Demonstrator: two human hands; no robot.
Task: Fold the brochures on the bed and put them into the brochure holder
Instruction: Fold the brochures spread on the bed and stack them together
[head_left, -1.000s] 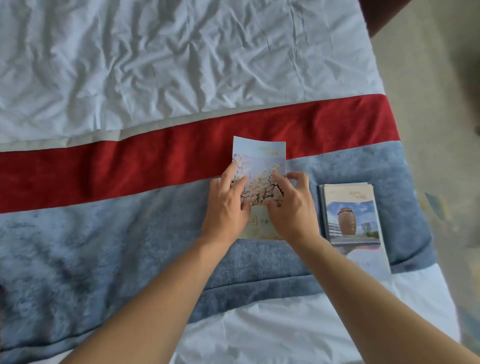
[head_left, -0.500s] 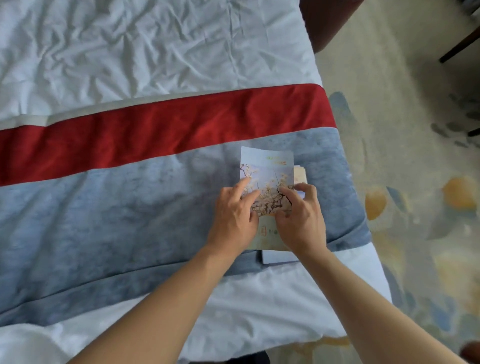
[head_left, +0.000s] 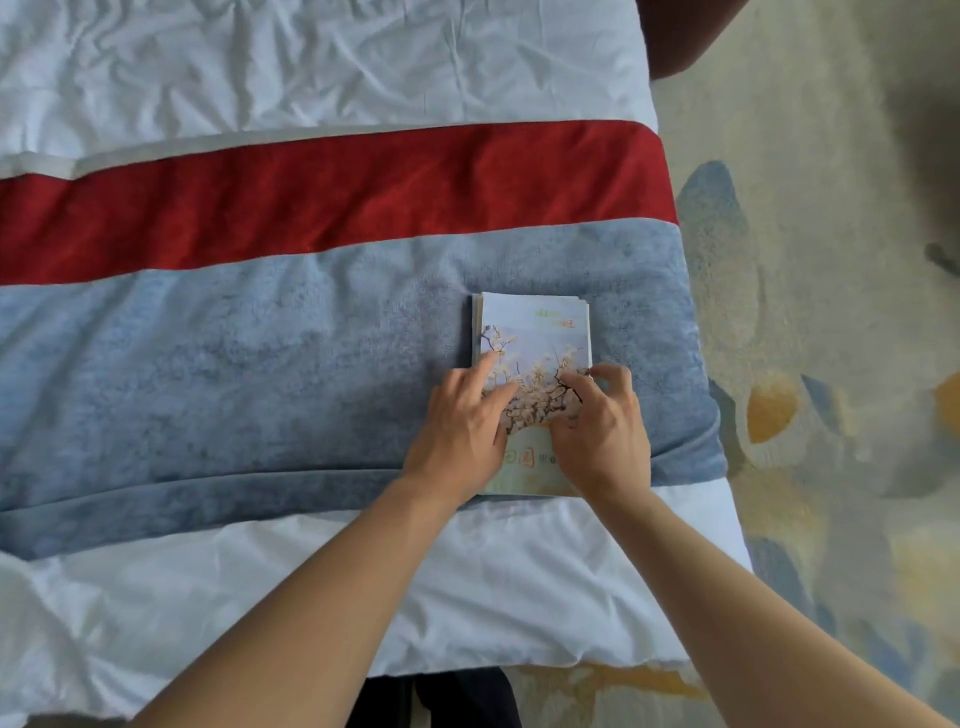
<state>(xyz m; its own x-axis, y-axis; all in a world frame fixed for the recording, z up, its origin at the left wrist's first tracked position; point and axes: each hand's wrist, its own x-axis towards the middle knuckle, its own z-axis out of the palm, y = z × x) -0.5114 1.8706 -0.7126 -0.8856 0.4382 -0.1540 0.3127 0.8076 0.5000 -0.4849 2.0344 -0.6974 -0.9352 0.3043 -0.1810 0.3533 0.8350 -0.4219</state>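
Observation:
A folded brochure (head_left: 535, 332) with a blossom picture lies face up on the blue band (head_left: 260, 364) of the bed cover, near the bed's right edge. It rests on top of a stack of folded brochures (head_left: 474, 332), whose edges show along its left side. My left hand (head_left: 462, 426) presses flat on the brochure's lower left part. My right hand (head_left: 602, 431) pinches its right edge, fingers curled on the cover. The brochure holder is not in view.
A red band (head_left: 311, 202) and a crumpled white sheet (head_left: 311, 62) lie beyond the blue band. The bed ends at the right over a patterned carpet (head_left: 805, 364). A dark piece of furniture (head_left: 685, 31) stands at the top right.
Both hands have carried the blossom brochure to the right and set it down squarely on the stack, covering the jar-picture brochure. The view has shifted right with them.

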